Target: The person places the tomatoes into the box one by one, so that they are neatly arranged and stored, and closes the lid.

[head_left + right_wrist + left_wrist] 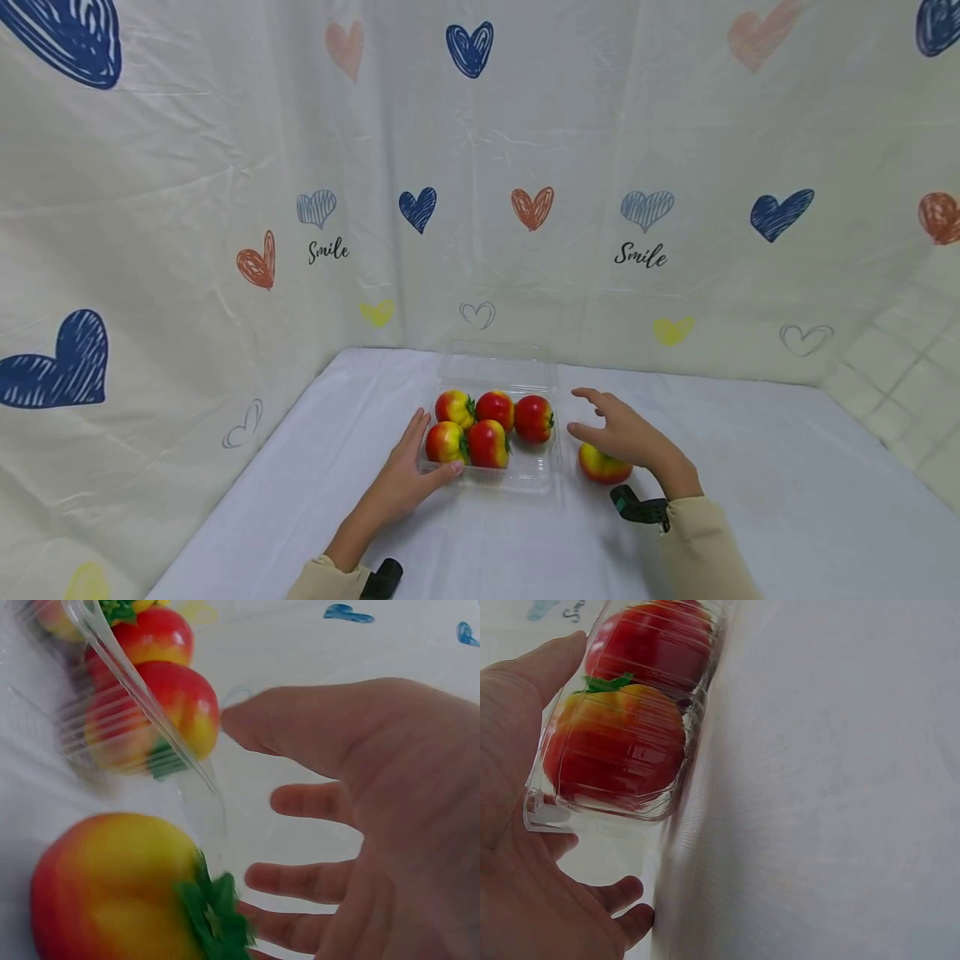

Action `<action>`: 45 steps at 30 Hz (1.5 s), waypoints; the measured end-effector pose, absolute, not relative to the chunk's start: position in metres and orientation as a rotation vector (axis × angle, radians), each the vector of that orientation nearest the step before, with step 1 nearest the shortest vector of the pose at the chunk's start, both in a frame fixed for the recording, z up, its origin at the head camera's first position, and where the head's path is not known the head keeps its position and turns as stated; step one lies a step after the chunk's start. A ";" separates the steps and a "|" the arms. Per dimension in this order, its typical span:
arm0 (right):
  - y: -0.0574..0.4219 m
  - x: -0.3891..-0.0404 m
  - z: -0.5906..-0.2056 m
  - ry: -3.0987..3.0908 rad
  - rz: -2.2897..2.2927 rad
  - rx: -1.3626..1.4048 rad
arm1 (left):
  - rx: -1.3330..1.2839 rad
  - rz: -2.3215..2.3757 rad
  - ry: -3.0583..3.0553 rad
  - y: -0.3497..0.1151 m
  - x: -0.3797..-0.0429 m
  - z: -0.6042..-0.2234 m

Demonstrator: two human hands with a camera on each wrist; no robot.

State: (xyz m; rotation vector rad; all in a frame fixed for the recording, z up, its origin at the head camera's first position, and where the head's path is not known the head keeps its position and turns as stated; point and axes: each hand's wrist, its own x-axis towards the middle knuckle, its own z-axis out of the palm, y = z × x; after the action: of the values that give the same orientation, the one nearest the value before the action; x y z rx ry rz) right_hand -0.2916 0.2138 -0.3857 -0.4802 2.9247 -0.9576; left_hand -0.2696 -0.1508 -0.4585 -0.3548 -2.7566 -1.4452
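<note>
Fingers of left hand spread wide, thumb along the near edge of clear plastic box, the rest at its left side. Right hand has its fingers parted, slightly bent, gripping nothing, over loose fruit; can't tell if they touch it.

White backdrop behind, printed with blue, red, pink and yellow hearts. White-covered table under everything. Beige sleeves. Box sits on table, see-through, ribbed walls, clear lid open at the far side. Five fruits inside: three in far row, two in near row. Round, glossy, red blending into yellow; mix differs, far right one mostly red, near left one with more yellow. Loose fruit is outside, on table just right of box; red at one end, yellow toward the top. Black wrist straps on both wrists. Leaves on loose fruit green, jagged, facing right hand's fingers in right wrist view; green also tops the boxed ones.
</note>
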 end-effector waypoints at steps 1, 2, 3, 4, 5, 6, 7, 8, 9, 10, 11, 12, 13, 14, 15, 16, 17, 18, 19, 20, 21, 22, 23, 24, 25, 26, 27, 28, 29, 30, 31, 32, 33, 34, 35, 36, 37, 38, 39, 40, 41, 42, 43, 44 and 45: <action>0.217 -0.291 -0.385 2.906 -0.958 -0.471 | -0.357 -1.445 -2.755 -0.151 -0.270 -0.459; 0.219 -0.290 -0.385 2.890 -0.962 -0.464 | -0.359 -1.445 -2.754 -0.150 -0.270 -0.459; 0.222 -0.290 -0.384 2.874 -0.966 -0.459 | -0.360 -1.446 -2.753 -0.150 -0.270 -0.459; 0.225 -0.289 -0.384 2.862 -0.967 -0.449 | -0.360 -1.447 -2.752 -0.150 -0.270 -0.459; 0.227 -0.289 -0.383 2.851 -0.971 -0.439 | -0.361 -1.449 -2.751 -0.150 -0.270 -0.459; 0.230 -0.288 -0.383 2.843 -0.979 -0.422 | -0.361 -1.451 -2.751 -0.150 -0.270 -0.459; 0.232 -0.288 -0.383 2.837 -0.980 -0.415 | -0.361 -1.450 -2.752 -0.150 -0.270 -0.459; 0.234 -0.288 -0.383 2.832 -0.982 -0.409 | -0.359 -1.451 -2.752 -0.150 -0.270 -0.458; 0.235 -0.288 -0.383 2.828 -0.981 -0.402 | -0.357 -1.450 -2.753 -0.150 -0.270 -0.458; 0.237 -0.288 -0.384 2.823 -0.982 -0.393 | -0.356 -1.448 -2.754 -0.150 -0.270 -0.458; 0.238 -0.288 -0.384 2.818 -0.983 -0.382 | -0.355 -1.447 -2.755 -0.150 -0.270 -0.458; 0.239 -0.288 -0.385 2.816 -0.981 -0.372 | -0.355 -1.445 -2.756 -0.150 -0.270 -0.458; 0.239 -0.288 -0.385 2.813 -0.979 -0.362 | -0.355 -1.443 -2.756 -0.150 -0.270 -0.458; 0.240 -0.288 -0.385 2.810 -0.977 -0.352 | -0.356 -1.441 -2.756 -0.150 -0.270 -0.458; 0.240 -0.288 -0.386 2.808 -0.973 -0.343 | -0.356 -1.439 -2.757 -0.150 -0.270 -0.458; 0.241 -0.288 -0.386 2.807 -0.969 -0.336 | -0.355 -1.438 -2.757 -0.150 -0.270 -0.459; 0.241 -0.288 -0.387 2.804 -0.968 -0.333 | -0.355 -1.437 -2.756 -0.151 -0.269 -0.459; 0.242 -0.288 -0.388 2.801 -0.968 -0.335 | -0.355 -1.437 -2.756 -0.151 -0.269 -0.459; 0.242 -0.288 -0.388 2.798 -0.967 -0.334 | -0.355 -1.438 -2.756 -0.151 -0.269 -0.459; 0.243 -0.288 -0.389 2.796 -0.963 -0.335 | -0.354 -1.437 -2.757 -0.151 -0.269 -0.459; 0.243 -0.288 -0.390 2.793 -0.962 -0.338 | -0.354 -1.436 -2.758 -0.151 -0.269 -0.459; 0.243 -0.289 -0.391 2.790 -0.960 -0.342 | -0.355 -1.436 -2.758 -0.151 -0.269 -0.459; 0.243 -0.289 -0.391 2.786 -0.960 -0.345 | -0.357 -1.436 -2.757 -0.151 -0.269 -0.459; 0.243 -0.289 -0.392 2.786 -0.955 -0.348 | -0.359 -1.436 -2.757 -0.151 -0.269 -0.459; 0.242 -0.290 -0.392 2.785 -0.951 -0.350 | -0.361 -1.435 -2.757 -0.151 -0.269 -0.459; 0.242 -0.290 -0.393 2.784 -0.946 -0.350 | -0.363 -1.434 -2.756 -0.151 -0.269 -0.459; 0.241 -0.290 -0.393 2.783 -0.943 -0.351 | -0.365 -1.435 -2.755 -0.151 -0.269 -0.459; 0.241 -0.291 -0.394 2.783 -0.936 -0.351 | -0.366 -1.435 -2.755 -0.151 -0.269 -0.459; 0.240 -0.291 -0.394 2.784 -0.929 -0.349 | -0.367 -1.433 -2.754 -0.152 -0.269 -0.459; 0.239 -0.292 -0.395 2.784 -0.919 -0.346 | -0.366 -1.432 -2.753 -0.152 -0.269 -0.460; 0.239 -0.292 -0.396 2.785 -0.909 -0.339 | -0.366 -1.431 -2.753 -0.152 -0.269 -0.460; 0.238 -0.292 -0.396 2.785 -0.900 -0.332 | -0.367 -1.433 -2.752 -0.152 -0.269 -0.460; 0.237 -0.292 -0.397 2.784 -0.892 -0.329 | -0.368 -1.432 -2.752 -0.152 -0.269 -0.460; 0.237 -0.292 -0.397 2.783 -0.885 -0.325 | -0.369 -1.431 -2.754 -0.152 -0.269 -0.459; 0.236 -0.292 -0.397 2.781 -0.880 -0.321 | -0.369 -1.430 -2.753 -0.151 -0.269 -0.459; 0.236 -0.292 -0.397 2.778 -0.877 -0.319 | -0.369 -1.432 -2.753 -0.151 -0.269 -0.459; 0.235 -0.292 -0.397 2.776 -0.873 -0.315 | -0.368 -1.433 -2.754 -0.151 -0.269 -0.459; 0.235 -0.292 -0.397 2.774 -0.872 -0.314 | -0.368 -1.435 -2.754 -0.151 -0.269 -0.459; 0.235 -0.292 -0.397 2.773 -0.870 -0.313 | -0.367 -1.433 -2.754 -0.151 -0.269 -0.459; 0.235 -0.292 -0.396 2.772 -0.869 -0.311 | -0.366 -1.433 -2.755 -0.151 -0.268 -0.458; 0.235 -0.291 -0.396 2.770 -0.869 -0.309 | -0.365 -1.435 -2.754 -0.151 -0.269 -0.458; 0.235 -0.291 -0.396 2.770 -0.869 -0.309 | -0.364 -1.435 -2.755 -0.151 -0.268 -0.458; 0.235 -0.291 -0.396 2.771 -0.869 -0.306 | -0.362 -1.433 -2.757 -0.151 -0.269 -0.458; 0.235 -0.291 -0.396 2.772 -0.870 -0.305 | -0.361 -1.432 -2.759 -0.151 -0.269 -0.458; 0.235 -0.291 -0.396 2.772 -0.874 -0.305 | -0.359 -1.430 -2.760 -0.151 -0.268 -0.458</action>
State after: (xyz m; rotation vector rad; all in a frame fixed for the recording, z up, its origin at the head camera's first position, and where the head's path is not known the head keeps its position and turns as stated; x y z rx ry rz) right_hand -0.2912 0.2354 -0.3957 -0.3047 2.7722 -0.8738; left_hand -0.2685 -0.1513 -0.4578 -0.3589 -2.7599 -1.4296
